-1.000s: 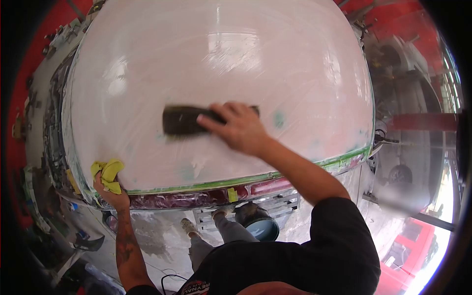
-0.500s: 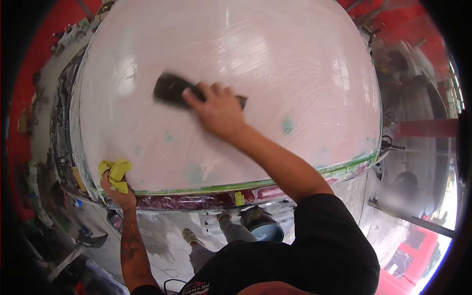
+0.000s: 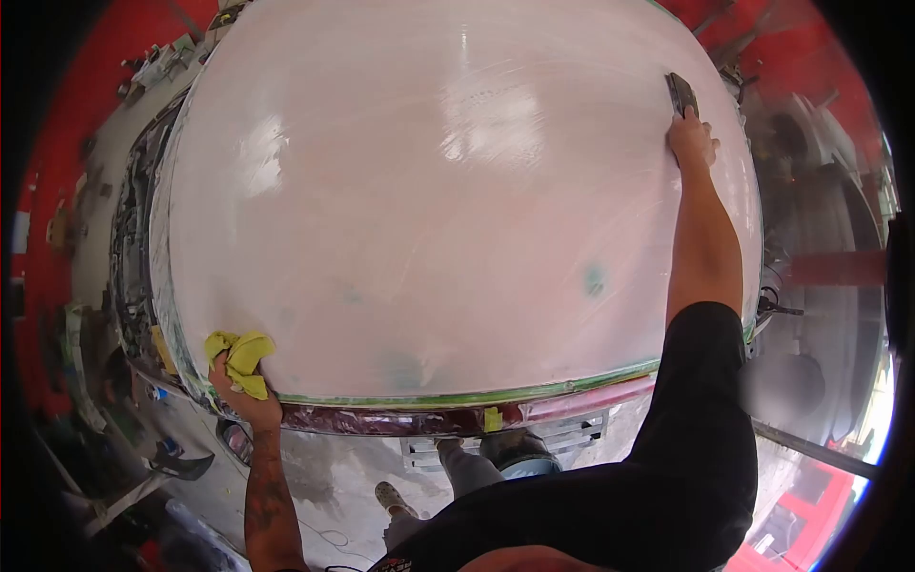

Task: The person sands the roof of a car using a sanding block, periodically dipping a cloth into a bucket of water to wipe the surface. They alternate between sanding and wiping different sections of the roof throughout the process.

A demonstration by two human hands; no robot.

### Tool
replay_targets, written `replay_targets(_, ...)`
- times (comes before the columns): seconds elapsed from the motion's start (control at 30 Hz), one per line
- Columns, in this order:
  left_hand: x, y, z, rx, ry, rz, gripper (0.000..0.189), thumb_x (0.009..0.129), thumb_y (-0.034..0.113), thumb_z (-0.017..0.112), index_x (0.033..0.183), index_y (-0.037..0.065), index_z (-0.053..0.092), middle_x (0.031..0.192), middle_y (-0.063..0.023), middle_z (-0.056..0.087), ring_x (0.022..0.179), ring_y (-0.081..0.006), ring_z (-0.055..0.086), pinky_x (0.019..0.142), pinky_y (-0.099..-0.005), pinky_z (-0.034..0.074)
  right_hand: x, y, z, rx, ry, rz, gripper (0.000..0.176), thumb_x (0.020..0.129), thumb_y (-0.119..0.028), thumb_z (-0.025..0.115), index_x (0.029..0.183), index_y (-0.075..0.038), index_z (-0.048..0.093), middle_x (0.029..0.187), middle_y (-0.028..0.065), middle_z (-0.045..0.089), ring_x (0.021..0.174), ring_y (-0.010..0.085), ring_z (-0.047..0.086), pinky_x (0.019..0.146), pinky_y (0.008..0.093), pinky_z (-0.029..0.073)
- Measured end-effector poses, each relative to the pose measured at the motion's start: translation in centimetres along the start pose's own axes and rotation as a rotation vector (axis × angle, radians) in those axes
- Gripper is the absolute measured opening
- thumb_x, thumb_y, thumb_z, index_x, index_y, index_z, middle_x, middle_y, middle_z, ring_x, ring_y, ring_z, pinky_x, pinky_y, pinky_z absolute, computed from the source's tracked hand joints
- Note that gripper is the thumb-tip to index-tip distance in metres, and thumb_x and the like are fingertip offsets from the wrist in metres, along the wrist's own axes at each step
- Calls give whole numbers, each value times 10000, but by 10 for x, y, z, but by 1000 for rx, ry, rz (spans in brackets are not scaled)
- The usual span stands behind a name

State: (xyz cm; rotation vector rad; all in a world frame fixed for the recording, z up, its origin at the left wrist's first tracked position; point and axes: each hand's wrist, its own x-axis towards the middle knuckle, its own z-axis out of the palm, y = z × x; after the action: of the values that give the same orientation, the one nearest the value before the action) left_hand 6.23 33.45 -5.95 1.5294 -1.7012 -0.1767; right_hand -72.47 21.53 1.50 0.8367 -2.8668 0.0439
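A wide, wet, pale pink vehicle panel [image 3: 429,219] with glossy streaks fills the middle of the view. At its far right side, my right hand [image 3: 693,143] grips a long black sanding block [image 3: 681,93] against the surface. My fingers wrap the near end of the block, which points away from me. Down at the near left corner, my left hand [image 3: 250,396] is closed on a crumpled yellow cloth [image 3: 243,357]. That hand rests by the panel's edge, and the cloth lies on the pink surface.
Green shows along the near edge, above a maroon strip [image 3: 410,419] bearing a yellow tape piece [image 3: 493,419]. A bucket [image 3: 524,462] stands on the floor near my feet. Dark vehicle parts [image 3: 133,248] line the left side; a grey vehicle [image 3: 820,210] is at the right.
My right hand has swept the sanding block from the panel's centre-left to its far right side, turning it lengthwise. My left hand still holds the cloth at the corner; the view has shifted slightly.
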Motion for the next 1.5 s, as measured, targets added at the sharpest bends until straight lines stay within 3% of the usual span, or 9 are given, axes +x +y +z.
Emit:
replay_targets(0.33,-5,-12,-2,128,-6,-47,482,924,-30,640,1371,-12,459,1266,-153,518,1199,-290,523,1056,-389,406,-229,-373,-41,364,90,-963,471,1054,-359,348,1188,-95,714,1296,142,625,1219,352,536,997,481,413)
replay_targets(0.43,-3,-7,-3,150,-3,-13,512,897,-18,658,1369,5,463,1252,-156,502,1195,-318,512,1056,-419,391,-237,-357,-49,415,63,-1087,407,1050,-338,388,1154,-161,739,1278,147,637,1215,372,540,1002,495,409)
replay_targets(0.57,-3,-13,-4,161,-1,5,486,912,-21,627,1369,7,463,1250,-153,515,1203,-312,510,1059,-412,387,-124,-231,-56,246,173,-722,290,1001,-281,493,1160,-138,690,1161,151,648,1098,352,616,929,474,506)
replay_targets(0.6,-2,-10,-6,184,-28,2,492,910,-14,623,1372,5,457,1246,-152,502,1204,-314,506,1056,-414,390,-59,-200,-11,45,125,-644,478,1019,-346,410,1493,-294,439,1445,149,533,1290,467,518,1072,555,424)
replay_targets(0.73,-2,1,-5,157,-37,-14,453,950,-5,602,1373,-17,441,1279,-149,500,1201,-292,525,1053,-387,413,4,-13,-9,-93,-17,-113,511,1020,-398,420,1501,-224,432,1464,187,513,1355,399,483,1111,527,375)
replay_targets(0.8,-5,-5,-1,8,-19,-78,462,939,-17,608,1370,-19,441,1273,-150,491,1202,-298,522,1050,-396,417,-7,-19,-23,-53,-26,53,469,996,-337,435,1424,-183,547,1426,186,552,1363,331,496,1118,497,380)
replay_targets(1.17,-2,-11,-3,-24,-44,-96,524,840,-53,681,1316,-9,465,1254,-154,469,1194,-318,502,1050,-412,401,-265,-440,-32,451,219,-996,321,1002,-234,441,1155,-99,689,1153,125,655,1123,295,605,914,454,490)
replay_targets(1.27,1,1,-4,44,-46,-63,517,865,-83,643,1339,-5,453,1234,-126,464,1200,-264,502,1053,-377,423,-222,-371,-46,360,208,-1018,311,998,-220,440,1180,-115,670,1179,148,640,1127,322,603,932,482,487)
replay_targets(1.5,-2,-4,-2,-39,-32,-130,518,839,-70,648,1323,-10,476,1254,-138,456,1207,-300,497,1059,-391,404,-20,-62,-9,-48,71,-186,503,1027,-411,417,1503,-251,417,1458,167,509,1332,456,481,1063,568,428)
